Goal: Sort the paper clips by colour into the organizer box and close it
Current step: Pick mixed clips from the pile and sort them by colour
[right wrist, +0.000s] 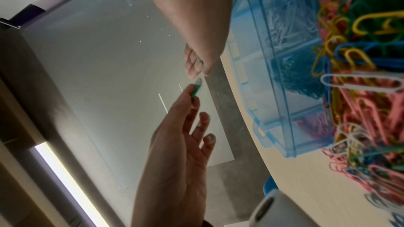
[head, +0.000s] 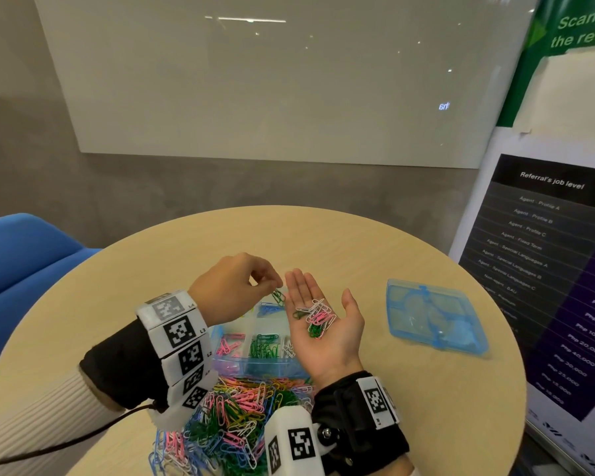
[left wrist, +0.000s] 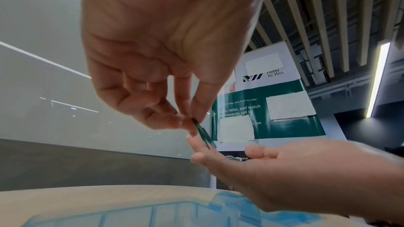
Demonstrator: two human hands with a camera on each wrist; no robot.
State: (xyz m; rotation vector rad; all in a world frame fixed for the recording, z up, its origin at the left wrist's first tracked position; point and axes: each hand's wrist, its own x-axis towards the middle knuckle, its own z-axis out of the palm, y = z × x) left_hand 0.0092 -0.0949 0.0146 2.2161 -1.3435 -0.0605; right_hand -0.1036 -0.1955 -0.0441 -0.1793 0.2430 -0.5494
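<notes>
Behind round wooden table (head: pixel 409 389): grey wall, whiteboard (head: pixel 272 80)

Translucent blue plastic organizer box (head: pixel 255 364) under both hands; glossy coated clips (head: pixel 234 417) nearer the wrists; matt wood-grain table (head: pixel 375 242).

We are pinching a green clip (head: pixel 277 296) in our left hand (head: pixel 232 286), just beside the fingertips of our right hand (head: pixel 323 321), which is lying palm up and cupping a small bunch of white, pink and green clips (head: pixel 316 317) over the blue organizer box (head: pixel 255 364). A mixed clip pile (head: pixel 234 420) is lying on the round table (head: pixel 375 242), with the box lid (head: pixel 433 319) off to the right.
</notes>
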